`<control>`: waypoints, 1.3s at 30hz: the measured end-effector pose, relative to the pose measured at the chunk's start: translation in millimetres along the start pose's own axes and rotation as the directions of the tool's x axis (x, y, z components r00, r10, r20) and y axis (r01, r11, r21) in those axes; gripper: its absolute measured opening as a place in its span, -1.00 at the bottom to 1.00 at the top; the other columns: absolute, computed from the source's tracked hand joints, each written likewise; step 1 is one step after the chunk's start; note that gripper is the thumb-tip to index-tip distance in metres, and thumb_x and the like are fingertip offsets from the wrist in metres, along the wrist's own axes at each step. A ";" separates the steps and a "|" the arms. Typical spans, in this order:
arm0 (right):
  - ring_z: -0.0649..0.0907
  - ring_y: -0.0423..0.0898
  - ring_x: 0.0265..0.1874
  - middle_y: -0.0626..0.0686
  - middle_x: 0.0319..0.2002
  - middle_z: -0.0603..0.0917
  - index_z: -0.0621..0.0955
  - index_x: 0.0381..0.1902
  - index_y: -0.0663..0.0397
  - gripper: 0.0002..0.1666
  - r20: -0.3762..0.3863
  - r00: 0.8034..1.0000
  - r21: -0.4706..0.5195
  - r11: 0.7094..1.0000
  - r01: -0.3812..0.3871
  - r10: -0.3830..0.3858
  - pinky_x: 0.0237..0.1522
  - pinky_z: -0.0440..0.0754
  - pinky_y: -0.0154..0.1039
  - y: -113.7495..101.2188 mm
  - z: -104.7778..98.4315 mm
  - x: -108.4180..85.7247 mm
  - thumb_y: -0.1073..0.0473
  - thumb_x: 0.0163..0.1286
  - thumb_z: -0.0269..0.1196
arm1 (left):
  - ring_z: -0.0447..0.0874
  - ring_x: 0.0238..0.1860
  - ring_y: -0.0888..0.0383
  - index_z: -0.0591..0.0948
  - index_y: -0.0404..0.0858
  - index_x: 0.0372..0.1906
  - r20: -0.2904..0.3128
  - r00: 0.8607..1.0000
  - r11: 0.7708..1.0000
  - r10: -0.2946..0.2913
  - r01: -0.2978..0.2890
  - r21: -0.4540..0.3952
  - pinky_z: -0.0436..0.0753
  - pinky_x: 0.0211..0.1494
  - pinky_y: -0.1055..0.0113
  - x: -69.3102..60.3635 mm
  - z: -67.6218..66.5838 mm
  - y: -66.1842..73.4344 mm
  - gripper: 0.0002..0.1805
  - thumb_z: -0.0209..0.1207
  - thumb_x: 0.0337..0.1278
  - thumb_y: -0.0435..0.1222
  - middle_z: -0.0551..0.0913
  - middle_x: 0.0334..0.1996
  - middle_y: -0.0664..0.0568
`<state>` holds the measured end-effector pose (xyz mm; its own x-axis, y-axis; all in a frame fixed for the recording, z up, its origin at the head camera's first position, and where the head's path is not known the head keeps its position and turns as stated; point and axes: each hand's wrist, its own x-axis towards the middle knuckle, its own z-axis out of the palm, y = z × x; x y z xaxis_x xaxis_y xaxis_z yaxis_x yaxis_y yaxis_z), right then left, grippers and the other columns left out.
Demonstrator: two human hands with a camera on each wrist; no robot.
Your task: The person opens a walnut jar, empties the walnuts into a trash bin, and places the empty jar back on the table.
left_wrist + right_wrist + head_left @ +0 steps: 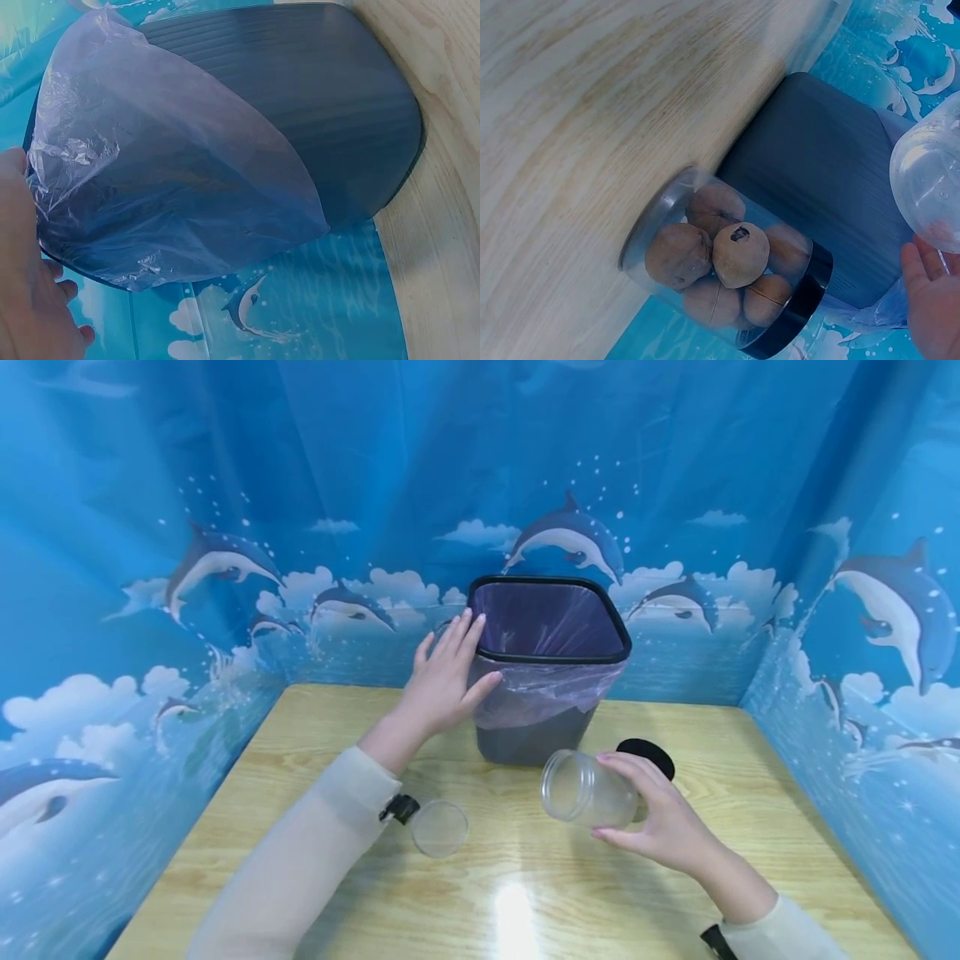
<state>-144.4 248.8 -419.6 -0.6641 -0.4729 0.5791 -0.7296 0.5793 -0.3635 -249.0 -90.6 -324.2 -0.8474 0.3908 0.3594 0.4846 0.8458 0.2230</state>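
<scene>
My left hand (441, 687) rests at the left side of a dark trash bin (517, 743), its fingers extended near the black rim. A translucent purple bag (180, 157) lines the bin and folds down over its outside. My right hand (667, 822) holds a clear plastic jar (600, 795) by its body, lidless and lying on its side in the air with its mouth toward the left. Behind that hand stands another jar with a black lid (647, 755); the right wrist view shows walnuts (740, 255) inside it.
A clear round lid (439, 828) lies on the wooden table (465, 906) beside my left wrist. Blue curtains (360, 485) printed with dolphins enclose the table at the back and both sides. The bin stands near the table's back edge.
</scene>
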 end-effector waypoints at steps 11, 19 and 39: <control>0.42 -0.05 0.29 0.04 0.31 0.48 0.42 0.41 -0.06 0.15 0.027 0.999 -0.014 0.999 -0.046 0.046 0.34 0.23 -0.41 -5.7 -3.0 0.7 0.00 -0.19 0.68 | -0.33 0.60 0.03 -0.22 -0.08 0.63 -0.056 0.998 0.999 0.012 -0.014 -0.042 -0.24 0.52 -0.22 -22.2 -2.7 -11.6 -0.09 -0.16 0.45 0.24 -0.22 0.62 -0.01; 0.43 -0.05 0.29 0.04 0.31 0.48 0.43 0.40 -0.04 0.15 0.013 0.999 -0.012 0.999 -0.038 0.038 0.35 0.21 -0.45 -3.8 -1.2 -1.7 -0.02 -0.19 0.67 | -0.25 0.60 -0.06 -0.15 -0.15 0.63 -0.044 0.999 0.999 0.033 -0.034 -0.033 -0.21 0.52 -0.25 -37.1 2.0 -16.5 -0.10 -0.08 0.47 0.17 -0.18 0.62 -0.05; 0.43 -0.06 0.29 0.07 0.31 0.49 0.43 0.40 -0.03 0.13 0.004 0.999 -0.017 0.999 -0.036 0.036 0.35 0.22 -0.43 -0.5 0.6 -4.7 -0.06 -0.17 0.66 | -0.19 0.59 -0.08 -0.12 -0.16 0.62 -0.017 0.997 0.997 0.072 -0.073 -0.011 -0.13 0.53 -0.21 -61.1 22.7 -26.2 -0.09 -0.13 0.44 0.24 -0.07 0.60 -0.10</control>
<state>-141.1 250.3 -422.6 -0.6904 -0.4547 0.5627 -0.7026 0.6067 -0.3718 -214.8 -128.4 -372.6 -0.8063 0.4448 0.3898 0.5472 0.8112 0.2063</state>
